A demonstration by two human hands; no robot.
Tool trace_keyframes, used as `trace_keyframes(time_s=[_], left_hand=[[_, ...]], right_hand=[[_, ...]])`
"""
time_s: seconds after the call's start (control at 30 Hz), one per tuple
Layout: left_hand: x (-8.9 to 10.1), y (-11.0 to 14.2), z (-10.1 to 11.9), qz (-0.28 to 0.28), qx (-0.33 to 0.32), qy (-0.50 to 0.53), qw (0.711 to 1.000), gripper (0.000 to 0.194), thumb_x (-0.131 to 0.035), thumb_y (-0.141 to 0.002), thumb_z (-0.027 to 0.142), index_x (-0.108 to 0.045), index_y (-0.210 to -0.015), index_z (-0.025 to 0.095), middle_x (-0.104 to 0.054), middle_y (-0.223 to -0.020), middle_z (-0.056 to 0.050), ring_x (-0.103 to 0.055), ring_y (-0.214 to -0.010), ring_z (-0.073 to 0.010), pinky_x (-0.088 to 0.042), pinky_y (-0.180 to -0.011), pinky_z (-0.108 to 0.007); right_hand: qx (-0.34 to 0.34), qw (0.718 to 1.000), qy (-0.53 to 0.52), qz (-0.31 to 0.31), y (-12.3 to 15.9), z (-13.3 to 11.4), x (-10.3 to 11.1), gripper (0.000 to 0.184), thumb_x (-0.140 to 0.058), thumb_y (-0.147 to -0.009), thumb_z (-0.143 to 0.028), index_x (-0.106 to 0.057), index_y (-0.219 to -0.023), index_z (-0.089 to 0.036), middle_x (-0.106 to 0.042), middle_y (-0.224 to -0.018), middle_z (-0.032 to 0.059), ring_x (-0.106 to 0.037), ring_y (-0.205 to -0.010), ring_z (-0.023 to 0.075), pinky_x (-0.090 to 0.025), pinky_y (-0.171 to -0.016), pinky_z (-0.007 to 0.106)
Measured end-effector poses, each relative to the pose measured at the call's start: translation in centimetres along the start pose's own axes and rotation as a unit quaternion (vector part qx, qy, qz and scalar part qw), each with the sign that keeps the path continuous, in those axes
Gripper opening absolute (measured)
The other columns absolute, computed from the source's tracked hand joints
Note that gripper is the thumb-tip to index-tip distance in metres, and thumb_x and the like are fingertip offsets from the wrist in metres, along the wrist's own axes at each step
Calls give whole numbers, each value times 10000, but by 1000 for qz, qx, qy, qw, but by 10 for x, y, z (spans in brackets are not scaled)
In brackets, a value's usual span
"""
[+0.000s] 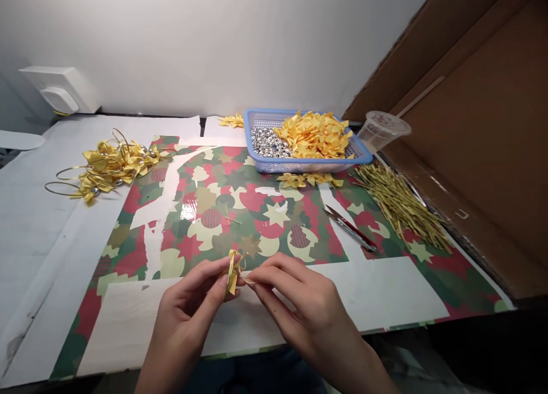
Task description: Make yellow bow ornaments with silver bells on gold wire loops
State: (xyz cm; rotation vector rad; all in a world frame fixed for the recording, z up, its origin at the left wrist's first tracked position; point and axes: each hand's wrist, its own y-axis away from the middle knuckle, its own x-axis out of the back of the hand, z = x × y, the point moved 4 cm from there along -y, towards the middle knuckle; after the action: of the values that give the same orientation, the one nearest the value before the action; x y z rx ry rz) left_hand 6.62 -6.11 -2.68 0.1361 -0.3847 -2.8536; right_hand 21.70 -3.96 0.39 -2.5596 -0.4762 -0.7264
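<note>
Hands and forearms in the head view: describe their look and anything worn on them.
The left hand and right hand are both bare, with slender fingers and no gloves. No ring, watch or bracelet shows on either. The forearms are uncovered as far as the picture's lower edge, so no sleeve is visible.

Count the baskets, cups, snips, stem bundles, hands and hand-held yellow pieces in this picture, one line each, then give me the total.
Blue basket: 1
Clear cup: 1
Snips: 1
Stem bundle: 1
Hands: 2, the left hand and the right hand
Held yellow piece: 1
Total: 7
</note>
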Motion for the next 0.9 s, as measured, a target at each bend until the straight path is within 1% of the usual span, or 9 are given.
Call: trace_keyframes(time_s=[0.17,0.37,0.5,0.67,0.9], left_hand=[[5,-5,-5,-32,-9,-19,999,258,-754,-729,361,-776,-959,246,-773,-890,-32,-726,-771,-203,-618,-674,-218],[3,-2,-2,-4,-1,-26,1000,261,-757,-723,366,-777,-952,242,-771,-892,-27,-722,-763,-194,-613,-675,-205],[0,0,2,21,7,-37,999,246,-752,-718,354,-779,-934,239,-770,-890,-21,-712,-742,-182,-603,-671,-199],[-1,1,3,23,13,-39,999,237,-756,-712,353,-780,-923,249,-769,-872,-9,-702,-720,-161,-584,-661,-173],[-2,1,4,19,13,-39,999,244,-746,-711,366,-780,-920,245,-767,-874,-14,-707,-756,-179,-590,-678,-192]], right_hand=[[3,1000,-11,5,1,0,2,166,-502,-913,-88,-659,-943,-135,-619,-828,60,-621,-704,154,-523,-660,249],[5,1000,-26,4,0,-1,3,165,-510,-904,-64,-669,-935,-97,-623,-821,77,-611,-717,159,-518,-680,253],[13,1000,-21,4,-1,0,3,172,-505,-906,-64,-675,-911,-85,-624,-803,81,-602,-702,160,-511,-653,256],[14,1000,-19,4,-1,0,3,172,-504,-909,-69,-673,-930,-95,-626,-812,73,-598,-702,153,-506,-647,248],[11,1000,-19,-2,-1,-1,4,180,-492,-917,-79,-670,-925,-104,-619,-802,66,-596,-703,152,-508,-649,248]])
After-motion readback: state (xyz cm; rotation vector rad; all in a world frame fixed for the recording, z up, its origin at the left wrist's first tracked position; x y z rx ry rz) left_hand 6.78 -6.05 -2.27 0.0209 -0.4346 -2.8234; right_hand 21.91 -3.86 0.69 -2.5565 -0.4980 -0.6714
